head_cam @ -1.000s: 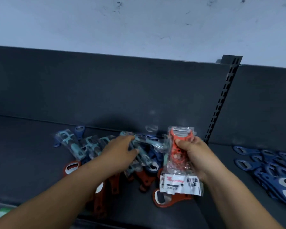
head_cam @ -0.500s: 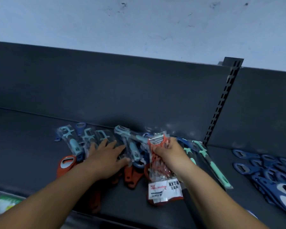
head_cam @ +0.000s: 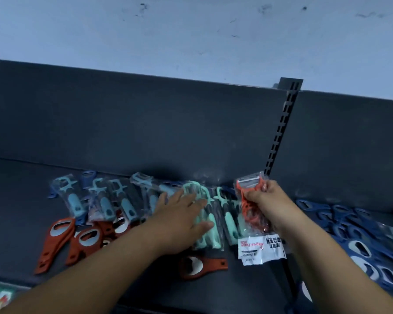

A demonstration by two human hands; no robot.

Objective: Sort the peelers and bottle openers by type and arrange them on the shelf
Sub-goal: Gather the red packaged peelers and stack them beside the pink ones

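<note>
Bagged light-blue peelers (head_cam: 104, 205) and teal peelers (head_cam: 211, 225) line the dark shelf (head_cam: 16, 200); red bottle openers (head_cam: 61, 232) lie in front, blue bottle openers (head_cam: 359, 236) to the right; orange peeler (head_cam: 251, 200) held upright.

The shelf (head_cam: 32, 200) is dark grey, the wall (head_cam: 191, 30) pale blue-white. Peelers are orange (head_cam: 247, 200), mint (head_cam: 210, 225) and light blue (head_cam: 74, 202); openers are rust-red (head_cam: 55, 241) and navy (head_cam: 359, 241).

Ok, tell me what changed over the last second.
The left hand let go of a bagged blue peeler and now lies flat on the mint peelers. The right hand still grips the orange peeler packet; the blue bottle openers stayed put.
</note>
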